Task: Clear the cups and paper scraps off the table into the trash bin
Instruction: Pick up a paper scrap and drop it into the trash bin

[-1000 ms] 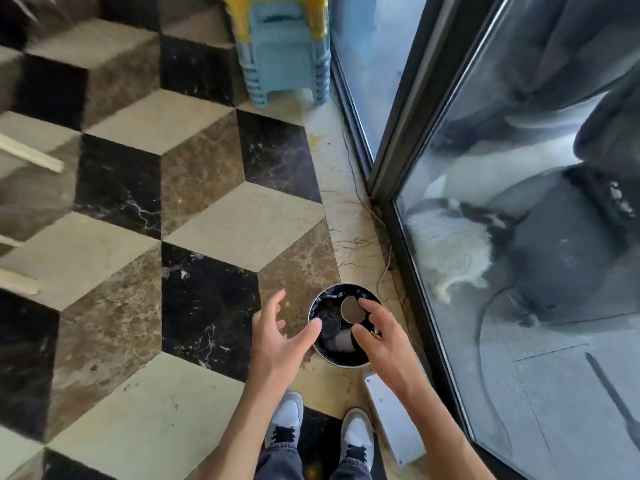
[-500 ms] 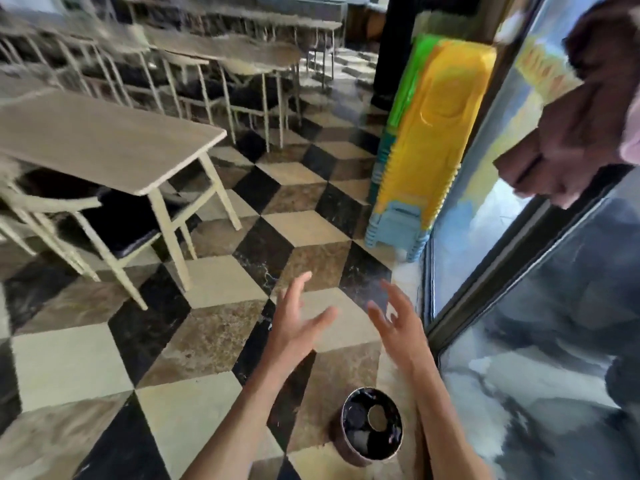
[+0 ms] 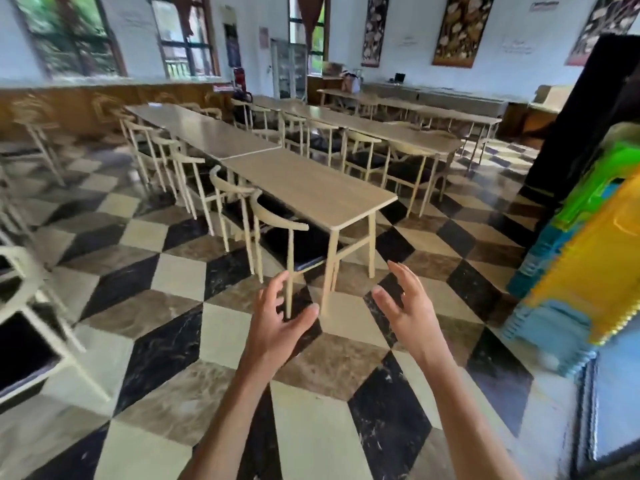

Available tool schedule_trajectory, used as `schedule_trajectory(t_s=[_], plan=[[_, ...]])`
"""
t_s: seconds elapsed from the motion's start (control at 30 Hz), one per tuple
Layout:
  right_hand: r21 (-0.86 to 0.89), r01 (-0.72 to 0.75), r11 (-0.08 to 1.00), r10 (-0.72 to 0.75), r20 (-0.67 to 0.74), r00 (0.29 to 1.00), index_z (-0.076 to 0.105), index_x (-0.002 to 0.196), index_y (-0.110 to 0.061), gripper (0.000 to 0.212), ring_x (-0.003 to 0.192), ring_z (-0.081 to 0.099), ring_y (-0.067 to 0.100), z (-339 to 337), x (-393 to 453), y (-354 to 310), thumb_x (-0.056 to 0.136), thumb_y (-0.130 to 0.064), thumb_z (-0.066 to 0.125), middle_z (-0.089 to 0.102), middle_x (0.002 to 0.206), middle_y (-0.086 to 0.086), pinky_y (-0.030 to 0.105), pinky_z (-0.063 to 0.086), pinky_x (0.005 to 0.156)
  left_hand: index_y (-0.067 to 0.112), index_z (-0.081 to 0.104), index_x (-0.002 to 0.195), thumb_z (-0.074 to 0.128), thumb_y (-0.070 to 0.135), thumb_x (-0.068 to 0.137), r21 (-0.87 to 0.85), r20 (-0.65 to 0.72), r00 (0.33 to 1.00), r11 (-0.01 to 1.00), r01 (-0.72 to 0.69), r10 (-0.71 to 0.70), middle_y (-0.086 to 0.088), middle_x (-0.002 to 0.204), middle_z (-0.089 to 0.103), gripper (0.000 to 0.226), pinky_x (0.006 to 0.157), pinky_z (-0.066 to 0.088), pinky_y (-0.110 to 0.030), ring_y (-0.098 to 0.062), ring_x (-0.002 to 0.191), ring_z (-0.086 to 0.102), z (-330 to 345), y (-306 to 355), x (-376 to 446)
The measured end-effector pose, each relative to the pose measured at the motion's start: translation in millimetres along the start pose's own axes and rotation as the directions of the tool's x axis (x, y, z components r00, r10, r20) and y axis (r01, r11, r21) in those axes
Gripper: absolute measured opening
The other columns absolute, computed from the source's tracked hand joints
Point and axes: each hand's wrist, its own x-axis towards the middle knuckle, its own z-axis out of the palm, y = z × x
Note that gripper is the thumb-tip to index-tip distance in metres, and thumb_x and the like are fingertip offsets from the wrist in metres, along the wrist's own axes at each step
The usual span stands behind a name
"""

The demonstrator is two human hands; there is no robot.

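Observation:
My left hand (image 3: 277, 323) and my right hand (image 3: 405, 306) are both raised in front of me over the checkered floor, palms facing each other, fingers spread, nothing in either. Ahead stands a long light wooden table (image 3: 311, 188) with a bare top; I see no cups or paper scraps on it. The trash bin is out of view.
Pale wooden chairs (image 3: 277, 223) with dark seats line the table's left side. More tables (image 3: 381, 129) and chairs fill the room behind. A stack of yellow, green and blue plastic stools (image 3: 581, 258) stands at the right by a dark pillar (image 3: 581, 116). Another chair (image 3: 31, 327) sits at near left.
The view has swung up from the trash bin on the floor to the dining room. Both hands have lifted away from the bin, which has dropped out of sight.

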Motion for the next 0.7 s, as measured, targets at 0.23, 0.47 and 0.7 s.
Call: schedule_trajectory(t_s=[0.23, 0.47, 0.7], plan=[[0.138, 0.188, 0.972, -0.225, 0.342, 0.912, 0.041, 0.149, -0.019, 0.068, 0.141, 0.041, 0.015, 197.3, -22.4, -149.8, 0.091, -0.052, 0.052, 0.039, 0.158, 0.006, 0.022, 0.032, 0.111, 0.054, 0.045, 0.131, 0.072, 0.058, 0.067, 0.019, -0.358, 0.933, 0.999, 0.047, -0.037, 0.01, 0.14, 0.047, 0.07, 0.086, 0.046, -0.011, 0.005, 0.117, 0.053, -226.8, -18.1, -57.9], [0.303, 0.291, 0.908, -0.419, 0.612, 0.671, 0.04, 0.15, -0.021, 0.055, 0.145, 0.041, 0.024, 378.6, -71.0, -267.3, 0.099, -0.031, 0.058, 0.036, 0.161, 0.001, 0.038, 0.033, 0.121, 0.071, 0.044, 0.112, 0.077, 0.056, 0.065, -0.01, -0.736, 0.667, 0.986, 0.165, -0.119, 0.012, 0.136, 0.052, 0.059, 0.099, 0.051, -0.038, -0.013, 0.119, 0.057, -397.1, -40.9, -148.0], [0.486, 0.2, 0.851, -0.526, 0.772, 0.357, 0.04, 0.15, -0.026, 0.057, 0.148, 0.034, 0.012, 534.6, -135.6, -356.7, 0.098, -0.038, 0.058, 0.036, 0.161, -0.004, 0.033, 0.03, 0.121, 0.037, 0.046, 0.136, 0.072, 0.06, 0.069, -0.013, -0.937, 0.325, 0.944, 0.331, -0.127, 0.003, 0.136, 0.046, 0.075, 0.074, 0.046, -0.017, -0.011, 0.112, 0.055, -519.4, -72.2, -222.5]])
